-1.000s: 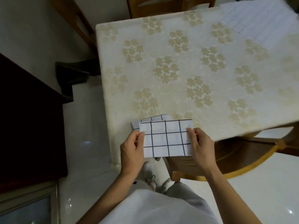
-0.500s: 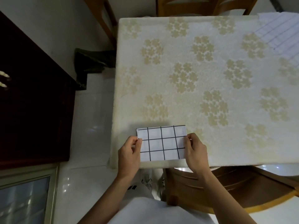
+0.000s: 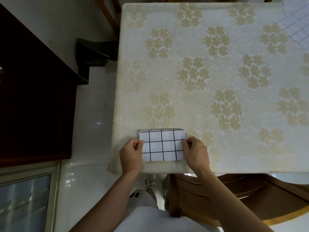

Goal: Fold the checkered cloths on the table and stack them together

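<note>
Head view, looking down: nearest, below the table's near edge, a pair of pale shoes stands on the glossy white floor, and a wooden chair is pushed part way under that same edge, to the right of the arms. At the table's near left corner lies the folded cloth, flat on the tabletop and close to the near edge. The left hand pinches its left edge, thumb on top with the fingers curled beneath. The right hand pinches the right edge the same way, so the cloth sits squarely between the two hands. It is a white rectangle crossed by thin black grid lines, and a narrow strip of a lower layer peeks out along its far side. Beyond it the table is covered in cream fabric with pale gold flower clusters. At the table's far right corner a second checked cloth lies spread out, cut off by the frame. Off the table's left side stands a dark cabinet, and a dark bag sits on the floor by the far left corner.
</note>
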### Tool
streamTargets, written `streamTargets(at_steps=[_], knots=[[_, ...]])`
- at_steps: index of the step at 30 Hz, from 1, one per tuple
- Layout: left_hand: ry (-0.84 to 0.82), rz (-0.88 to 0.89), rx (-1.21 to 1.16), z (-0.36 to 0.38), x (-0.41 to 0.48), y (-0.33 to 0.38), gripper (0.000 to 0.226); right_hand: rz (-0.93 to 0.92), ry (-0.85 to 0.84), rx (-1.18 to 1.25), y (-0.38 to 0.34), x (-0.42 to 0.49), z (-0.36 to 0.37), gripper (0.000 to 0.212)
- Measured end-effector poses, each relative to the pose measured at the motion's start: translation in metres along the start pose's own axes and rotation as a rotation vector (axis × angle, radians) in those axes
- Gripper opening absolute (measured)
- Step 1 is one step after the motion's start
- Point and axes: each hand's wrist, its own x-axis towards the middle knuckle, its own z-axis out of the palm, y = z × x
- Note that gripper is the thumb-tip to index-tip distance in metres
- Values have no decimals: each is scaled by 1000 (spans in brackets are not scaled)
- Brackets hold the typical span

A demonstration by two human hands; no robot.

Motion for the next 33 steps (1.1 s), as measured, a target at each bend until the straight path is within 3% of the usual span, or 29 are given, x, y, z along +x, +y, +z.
streamTargets(at_steps=[20, 23, 27, 33], knots=[[20, 10, 128, -7, 14, 3, 16, 26, 29, 1, 3, 3, 4, 20], [31, 90, 249, -22, 14, 13, 30, -76, 90, -48, -3, -3, -10, 22], [58, 381, 462, -39, 11, 39, 41, -298, 213, -201, -20, -11, -33, 32], [78, 670, 556, -49, 1, 69, 52, -461, 316, -325, -50, -25, -58, 51]])
